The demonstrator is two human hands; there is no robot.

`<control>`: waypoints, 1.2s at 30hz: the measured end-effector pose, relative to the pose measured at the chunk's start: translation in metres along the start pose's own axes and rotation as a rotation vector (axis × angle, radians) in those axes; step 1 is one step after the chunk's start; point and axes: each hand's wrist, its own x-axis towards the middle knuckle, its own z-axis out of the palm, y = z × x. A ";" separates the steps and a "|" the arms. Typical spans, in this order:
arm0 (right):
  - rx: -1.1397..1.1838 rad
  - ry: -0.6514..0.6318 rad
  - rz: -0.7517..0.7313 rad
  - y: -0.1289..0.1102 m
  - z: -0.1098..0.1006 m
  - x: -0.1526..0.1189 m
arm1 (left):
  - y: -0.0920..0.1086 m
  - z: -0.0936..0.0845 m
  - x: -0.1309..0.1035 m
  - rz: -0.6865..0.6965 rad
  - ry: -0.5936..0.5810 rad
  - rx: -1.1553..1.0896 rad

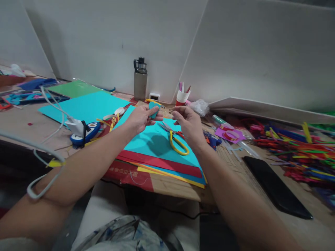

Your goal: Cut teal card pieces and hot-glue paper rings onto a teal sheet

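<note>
My left hand pinches a small blue heart-shaped paper cutout between thumb and fingers, above the stack of coloured paper. To its right, my right hand is closed, thumb against curled fingers; whether something small is in its fingertips I cannot make out. Below the hands, scissors with a yellow handle lie on the top blue sheet, blades pointing to the far left. Red, orange and yellow sheets show at the stack's near edge.
Behind stand a water bottle and a cup of pens. At left are a large blue sheet and a white plug on a blue holder. At right lie a black phone-like slab and many coloured strips.
</note>
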 end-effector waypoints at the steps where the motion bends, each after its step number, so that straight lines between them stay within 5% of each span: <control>1: 0.035 -0.010 0.037 0.001 0.003 -0.001 | -0.003 0.002 -0.002 -0.018 -0.012 0.011; 6: 0.245 -0.089 0.224 0.015 0.018 -0.006 | -0.018 0.015 -0.010 -0.080 -0.125 0.054; 13: 0.307 0.042 0.317 0.022 0.014 -0.001 | -0.022 0.020 -0.011 -0.108 -0.255 -0.058; 19: 0.245 0.035 0.256 0.021 0.018 -0.003 | -0.024 0.018 -0.010 -0.072 -0.112 -0.044; 36: 0.110 0.090 0.161 0.024 0.015 -0.002 | -0.025 0.017 -0.007 -0.136 -0.042 -0.011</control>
